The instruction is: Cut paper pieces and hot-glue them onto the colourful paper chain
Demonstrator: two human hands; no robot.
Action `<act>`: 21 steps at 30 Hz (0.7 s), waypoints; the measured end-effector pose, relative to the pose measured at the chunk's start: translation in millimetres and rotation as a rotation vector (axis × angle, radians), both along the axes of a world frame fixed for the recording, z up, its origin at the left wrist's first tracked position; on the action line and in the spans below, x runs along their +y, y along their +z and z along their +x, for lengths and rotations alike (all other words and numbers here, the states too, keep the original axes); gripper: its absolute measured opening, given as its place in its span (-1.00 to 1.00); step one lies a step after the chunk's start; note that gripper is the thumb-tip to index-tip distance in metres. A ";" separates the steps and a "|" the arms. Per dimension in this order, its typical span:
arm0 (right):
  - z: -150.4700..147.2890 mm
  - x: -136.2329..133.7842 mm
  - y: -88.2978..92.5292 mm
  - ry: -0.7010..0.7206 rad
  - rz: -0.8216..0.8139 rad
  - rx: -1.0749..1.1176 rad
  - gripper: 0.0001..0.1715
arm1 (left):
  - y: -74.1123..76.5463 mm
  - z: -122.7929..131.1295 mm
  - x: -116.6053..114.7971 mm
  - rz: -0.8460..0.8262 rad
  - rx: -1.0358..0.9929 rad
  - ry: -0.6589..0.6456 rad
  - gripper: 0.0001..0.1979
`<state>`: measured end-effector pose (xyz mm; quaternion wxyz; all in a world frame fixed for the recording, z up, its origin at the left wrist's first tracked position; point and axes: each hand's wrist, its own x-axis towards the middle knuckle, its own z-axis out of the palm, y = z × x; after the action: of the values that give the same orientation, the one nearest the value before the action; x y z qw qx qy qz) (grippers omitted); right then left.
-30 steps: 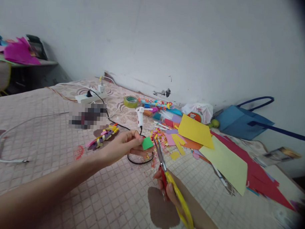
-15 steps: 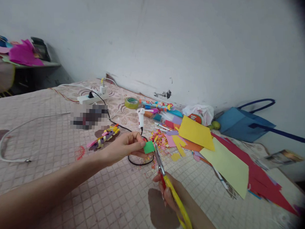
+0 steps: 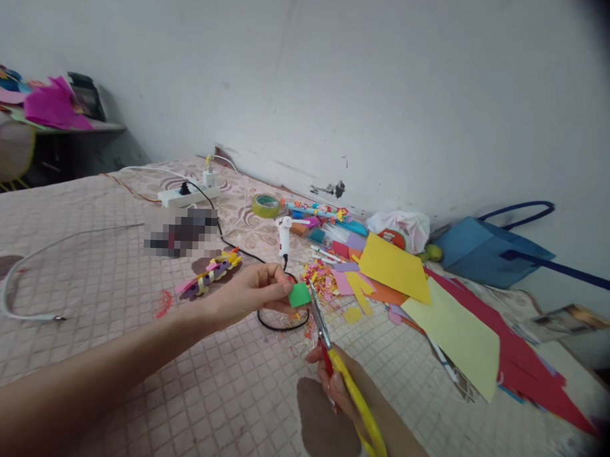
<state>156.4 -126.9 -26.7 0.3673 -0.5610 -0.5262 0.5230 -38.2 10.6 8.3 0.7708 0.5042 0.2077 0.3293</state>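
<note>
A small green piece of paper (image 3: 299, 295) is pinched between the thumb and fingers of my left hand (image 3: 263, 288). My right hand (image 3: 347, 386) grips a pair of scissors (image 3: 363, 410) with yellow and red handles. The metal blades point up and away, their tips at the right edge of the green paper; whether they touch it I cannot tell. Beyond my hands lies a heap of tiny coloured paper scraps (image 3: 320, 282). A white glue gun (image 3: 283, 238) stands behind my left hand, its black cord looping beneath that hand.
Left of my left hand lies a purple and yellow paper craft (image 3: 210, 275). Tape (image 3: 266, 205) and a power strip (image 3: 186, 196) are farther back. Yellow sheet (image 3: 396, 266), pale green sheet (image 3: 454, 334) and red sheets (image 3: 520, 369) spread right, near a blue bag (image 3: 489, 248).
The view has shifted slightly, so everything sits a little to the right. Both hands keep nearly the same pose around the green paper and scissors.
</note>
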 end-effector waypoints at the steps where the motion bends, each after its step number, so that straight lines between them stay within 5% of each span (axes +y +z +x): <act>1: -0.3 -0.2 0.7 -0.002 -0.015 0.018 -0.43 | 0.2 0.1 -0.1 0.000 0.005 0.002 -0.76; 21: -7.0 -0.5 10.2 -0.008 -0.042 -0.112 -0.37 | -0.8 1.7 -1.3 -0.009 0.039 0.004 -0.77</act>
<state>149.4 -127.5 -16.5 0.3277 -0.5990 -0.5325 0.5002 -36.5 9.3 7.5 0.7683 0.5065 0.2252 0.3202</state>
